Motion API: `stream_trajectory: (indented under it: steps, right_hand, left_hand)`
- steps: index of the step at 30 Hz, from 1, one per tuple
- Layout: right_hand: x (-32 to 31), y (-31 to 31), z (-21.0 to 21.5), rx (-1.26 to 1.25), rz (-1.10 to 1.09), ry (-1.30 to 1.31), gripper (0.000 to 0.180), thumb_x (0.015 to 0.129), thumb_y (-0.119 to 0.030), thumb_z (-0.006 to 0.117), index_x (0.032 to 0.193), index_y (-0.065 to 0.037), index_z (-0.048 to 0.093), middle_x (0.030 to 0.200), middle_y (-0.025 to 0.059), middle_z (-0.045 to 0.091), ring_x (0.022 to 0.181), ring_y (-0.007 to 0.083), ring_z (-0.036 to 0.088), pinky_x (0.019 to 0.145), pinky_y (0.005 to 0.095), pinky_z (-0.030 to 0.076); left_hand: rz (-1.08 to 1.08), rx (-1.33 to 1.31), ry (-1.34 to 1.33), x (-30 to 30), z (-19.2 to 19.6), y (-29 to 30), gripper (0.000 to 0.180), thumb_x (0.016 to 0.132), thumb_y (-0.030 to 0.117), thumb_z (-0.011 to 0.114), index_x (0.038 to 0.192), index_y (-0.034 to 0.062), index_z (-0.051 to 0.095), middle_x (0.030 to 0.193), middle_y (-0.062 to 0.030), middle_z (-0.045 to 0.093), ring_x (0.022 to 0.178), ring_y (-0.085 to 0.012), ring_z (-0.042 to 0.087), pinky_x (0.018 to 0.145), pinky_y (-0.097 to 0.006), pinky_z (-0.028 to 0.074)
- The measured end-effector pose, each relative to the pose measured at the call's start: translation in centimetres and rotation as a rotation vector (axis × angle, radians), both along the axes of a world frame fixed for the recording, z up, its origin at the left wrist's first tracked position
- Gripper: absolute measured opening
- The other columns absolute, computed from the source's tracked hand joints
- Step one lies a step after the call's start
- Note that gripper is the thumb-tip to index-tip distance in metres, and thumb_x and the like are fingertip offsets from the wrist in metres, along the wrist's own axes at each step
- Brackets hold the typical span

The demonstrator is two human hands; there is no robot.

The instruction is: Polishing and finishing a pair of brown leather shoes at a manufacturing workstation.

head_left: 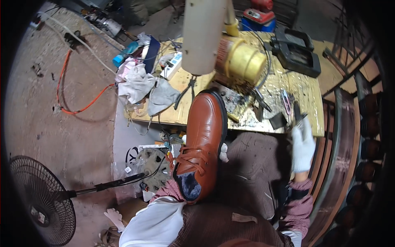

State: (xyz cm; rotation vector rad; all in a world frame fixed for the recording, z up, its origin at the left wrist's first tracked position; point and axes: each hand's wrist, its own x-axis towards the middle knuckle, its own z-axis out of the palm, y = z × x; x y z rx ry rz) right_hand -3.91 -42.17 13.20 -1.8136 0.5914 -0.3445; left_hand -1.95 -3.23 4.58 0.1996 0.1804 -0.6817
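A reddish-brown leather lace-up shoe [205, 123] with a dark sole and dark fluffy lining stands toe-up in front of me, its toe over the workbench's near edge. My left hand [224, 153] is mostly hidden behind it; white-gloved fingertips curl round the sole's right side, holding the shoe. To the right, my white-gloved right hand [303, 144] is at the bench's front right corner. Its fingers close on a slim dark object [299, 112] whose kind I cannot make out. Beside it lie a dark flat piece [278, 121] and a pink-handled tool [286, 103].
On the wooden bench [310, 92] are black pliers [187, 91], a power strip [173, 66], crumpled cloths [138, 82] and a black case [296, 53]. A pale pipe [202, 37] and yellow cylinder [245, 64] stand mid-bench. A fan [41, 206] is left; a shoe rack [343, 136], right.
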Motion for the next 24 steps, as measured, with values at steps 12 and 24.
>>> stream_trajectory:
  steps: [12,24]
  right_hand:
    - [-8.4,5.4,12.4,-0.580,1.149,-0.113,0.053,0.090,-0.048,0.065,0.122,-0.005,0.068,0.130,0.0171,0.063,0.083,0.0337,0.071,0.071,0.0418,0.058]
    - [-32.6,3.7,38.6,-2.266,-0.290,0.045,0.017,0.091,-0.023,0.071,0.102,-0.010,0.075,0.092,0.0086,0.067,0.084,0.0299,0.067,0.074,0.0434,0.054]
  left_hand:
    - [0.178,0.672,-0.008,-3.3,8.2,-5.3,0.103,0.092,0.088,0.047,0.161,0.0121,0.041,0.157,-0.0117,0.052,0.139,-0.0363,0.053,0.119,-0.054,0.045]
    - [-0.429,0.241,-1.344,-0.9,26.7,-24.4,0.102,0.103,0.073,0.050,0.167,-0.0024,0.025,0.144,-0.0178,0.062,0.124,-0.0246,0.063,0.114,-0.040,0.045]
